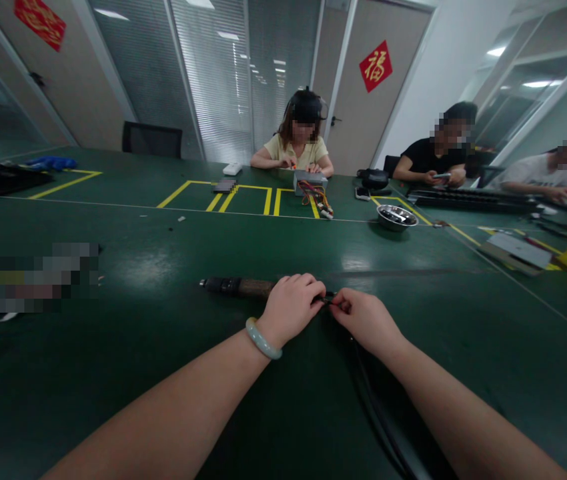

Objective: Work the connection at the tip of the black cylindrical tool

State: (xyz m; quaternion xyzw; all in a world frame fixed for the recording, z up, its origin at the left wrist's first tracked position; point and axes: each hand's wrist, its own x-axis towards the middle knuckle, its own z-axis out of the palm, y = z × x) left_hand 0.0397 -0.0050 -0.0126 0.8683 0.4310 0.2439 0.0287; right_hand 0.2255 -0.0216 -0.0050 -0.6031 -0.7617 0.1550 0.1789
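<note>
A dark rod-shaped tool (236,287) with a brown grip lies across the green table (163,373), its black tip pointing left. My left hand (291,307), a pale bangle on its wrist, is closed over the tool's right end. My right hand (363,319) pinches a black cable (378,407) just where it meets the tool. The cable runs from there down toward me under my right forearm. The two hands almost touch.
A metal bowl (396,217) sits past my hands to the right. Across the table a person works on a grey box with coloured wires (311,183); two more people sit at the right. A keyboard (468,199), a grey flat device (516,252) and yellow floor-tape markings (243,197) lie further out.
</note>
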